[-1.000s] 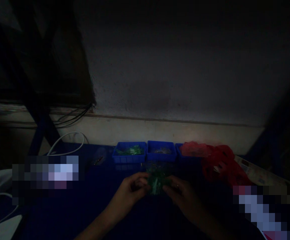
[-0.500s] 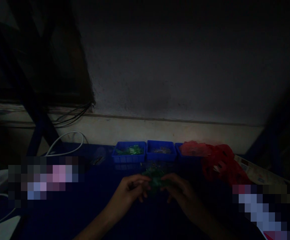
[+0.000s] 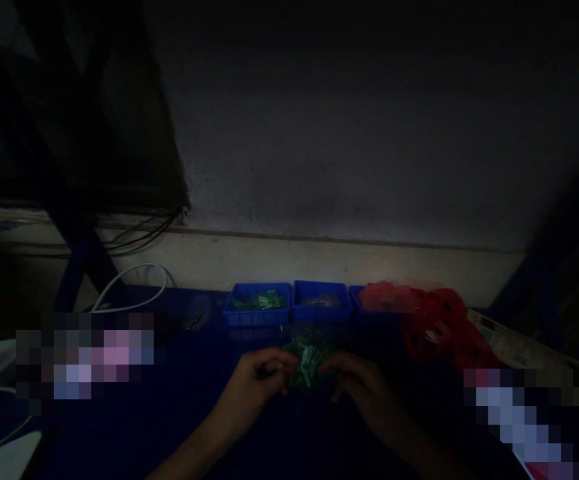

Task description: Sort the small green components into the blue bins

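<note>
In the head view a shiny, see-through green plastic bundle (image 3: 310, 360) lies on the blue tabletop between my hands; dim light hides whether it is a bag or loose pieces. My left hand (image 3: 264, 375) has curled fingers, with thumb and forefinger pinched at the bundle's left edge. On the opposite edge, my right hand (image 3: 359, 379) also has bent fingers, its fingertips touching the plastic. Just behind stand a blue bin (image 3: 257, 319) with green plastic pieces and another blue bin (image 3: 322, 312) with small pale pieces.
A third blue bin (image 3: 376, 315) is partly covered by pink plastic. Beside it lies a crumpled red plastic bag (image 3: 442, 327). A white cable (image 3: 164, 283) loops at the back left, near a small metal tool (image 3: 195, 321). The wall (image 3: 349, 167) rises behind the table.
The green bundle has turned or spread between my fingers and looks sharper, with bright strips at its middle. Both hands have hardly moved; the bins stay put.
</note>
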The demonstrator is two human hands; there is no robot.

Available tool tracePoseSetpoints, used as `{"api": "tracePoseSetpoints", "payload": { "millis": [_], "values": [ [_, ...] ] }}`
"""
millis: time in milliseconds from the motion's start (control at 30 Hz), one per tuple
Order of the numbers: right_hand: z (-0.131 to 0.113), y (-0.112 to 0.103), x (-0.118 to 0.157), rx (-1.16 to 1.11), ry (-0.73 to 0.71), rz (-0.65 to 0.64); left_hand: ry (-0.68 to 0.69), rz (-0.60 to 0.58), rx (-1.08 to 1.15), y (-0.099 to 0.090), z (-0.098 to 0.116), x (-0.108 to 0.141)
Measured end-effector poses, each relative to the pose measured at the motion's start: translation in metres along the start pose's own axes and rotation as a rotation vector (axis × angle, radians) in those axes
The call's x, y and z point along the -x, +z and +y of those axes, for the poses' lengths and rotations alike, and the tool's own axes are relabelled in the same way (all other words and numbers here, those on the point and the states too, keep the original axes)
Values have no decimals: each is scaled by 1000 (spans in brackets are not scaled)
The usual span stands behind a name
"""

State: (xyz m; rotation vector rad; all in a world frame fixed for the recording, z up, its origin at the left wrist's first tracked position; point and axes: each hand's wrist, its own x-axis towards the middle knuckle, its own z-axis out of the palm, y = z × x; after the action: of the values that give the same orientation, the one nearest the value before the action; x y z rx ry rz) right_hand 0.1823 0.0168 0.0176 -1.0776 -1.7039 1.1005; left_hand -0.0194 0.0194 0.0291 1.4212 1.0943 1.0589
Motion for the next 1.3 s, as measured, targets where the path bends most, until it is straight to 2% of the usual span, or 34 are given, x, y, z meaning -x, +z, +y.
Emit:
{"api": "tracePoseSetpoints", "payload": {
  "millis": [233,733,1033,1300],
  "values": [
    [1,-1,-1,30,-14,10,11,53,-19,-1,0,0],
    [-1,-1,0,60,-30,43,25,38,-76,-2,-5,0],
    [-1,-1,1,76,-33,55,-7,36,-81,-2,2,1],
    [-3,-1,1,81,-16,63,11,25,-92,-1,0,1]
  ]
}}
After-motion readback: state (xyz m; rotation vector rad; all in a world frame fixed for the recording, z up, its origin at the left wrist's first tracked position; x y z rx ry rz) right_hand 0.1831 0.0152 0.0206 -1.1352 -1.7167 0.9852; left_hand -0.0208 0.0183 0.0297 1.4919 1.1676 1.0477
